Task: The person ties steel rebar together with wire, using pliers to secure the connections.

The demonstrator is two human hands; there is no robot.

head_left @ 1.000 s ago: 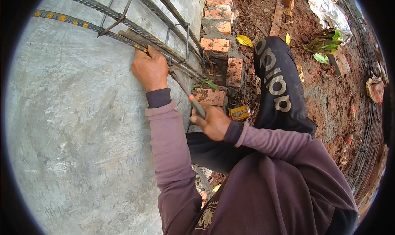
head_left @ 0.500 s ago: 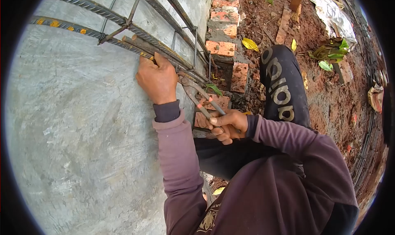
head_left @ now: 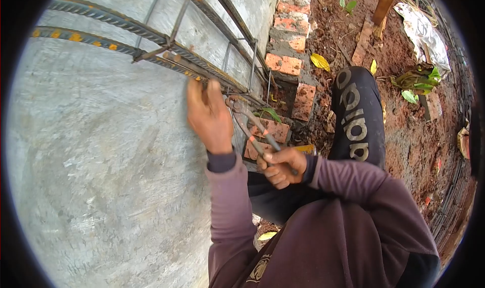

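Right hand [head_left: 280, 164] fingers clamp the pincers [head_left: 237, 108], long axis running up-left to rebar [head_left: 116, 23] at the slab [head_left: 101, 162] edge. Left hand [head_left: 209, 119] nearer: fingers open, blurred, at rebar beside pincers' head.

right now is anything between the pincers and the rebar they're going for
Nothing visible does. The pincers in the right hand sit just below the rebar; the left hand, blurred, is beside their head, not across the gap.

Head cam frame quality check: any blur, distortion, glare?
Head view: strong fisheye with black vignette at the corners, rebar bowed. Left hand is motion-blurred. Right hand and pincers are fairly sharp. Soft even daylight, with no glare or hard shadows.
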